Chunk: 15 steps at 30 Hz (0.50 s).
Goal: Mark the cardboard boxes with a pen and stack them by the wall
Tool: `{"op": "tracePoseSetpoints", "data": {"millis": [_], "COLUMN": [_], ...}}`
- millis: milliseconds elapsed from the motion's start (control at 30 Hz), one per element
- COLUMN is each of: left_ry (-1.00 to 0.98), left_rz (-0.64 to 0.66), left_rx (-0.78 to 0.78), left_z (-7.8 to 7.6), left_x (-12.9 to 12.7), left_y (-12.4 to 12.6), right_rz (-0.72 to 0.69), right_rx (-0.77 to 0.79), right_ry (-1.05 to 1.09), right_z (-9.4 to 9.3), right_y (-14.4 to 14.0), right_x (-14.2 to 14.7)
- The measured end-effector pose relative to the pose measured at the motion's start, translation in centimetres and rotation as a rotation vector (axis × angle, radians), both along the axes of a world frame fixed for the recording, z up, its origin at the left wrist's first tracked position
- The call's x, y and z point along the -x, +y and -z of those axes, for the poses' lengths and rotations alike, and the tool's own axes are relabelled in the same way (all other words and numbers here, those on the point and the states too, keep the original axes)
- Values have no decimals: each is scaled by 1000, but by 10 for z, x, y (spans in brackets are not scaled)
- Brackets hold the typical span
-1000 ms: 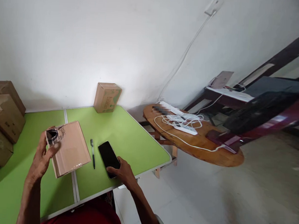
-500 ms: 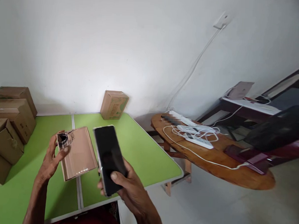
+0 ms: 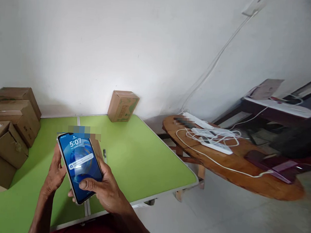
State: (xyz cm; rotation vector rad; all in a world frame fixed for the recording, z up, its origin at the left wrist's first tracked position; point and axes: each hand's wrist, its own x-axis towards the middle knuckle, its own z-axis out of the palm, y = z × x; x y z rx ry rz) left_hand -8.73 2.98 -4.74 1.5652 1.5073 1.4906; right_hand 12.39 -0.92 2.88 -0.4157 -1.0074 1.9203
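phone (image 3: 79, 167) lit, right hand (image 3: 104, 191) fingers clamped round it, green table (image 3: 133, 156), white wall (image 3: 97, 41)

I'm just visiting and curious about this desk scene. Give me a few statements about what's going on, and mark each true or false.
1. The right hand holds a phone with its screen lit. True.
2. The table under the hands is red. False: it is green.
3. A small cardboard box stands at the table's far edge by the wall. True.
4. The round wooden table holds books. False: it holds white power strips and cables.
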Motion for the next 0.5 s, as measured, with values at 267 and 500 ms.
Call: {"op": "tracePoseSetpoints", "data": {"millis": [267, 500], "left_ry": [-23, -47], "left_rz": [74, 76], "left_rx": [30, 65], "left_z": [-31, -50], "left_x": [-7, -16], "left_y": [-4, -2], "right_rz": [134, 688], "right_rx": [91, 122], "right_ry": [-13, -398], "right_z": [8, 61], "right_y": [-6, 8], "right_x": [-28, -109]}}
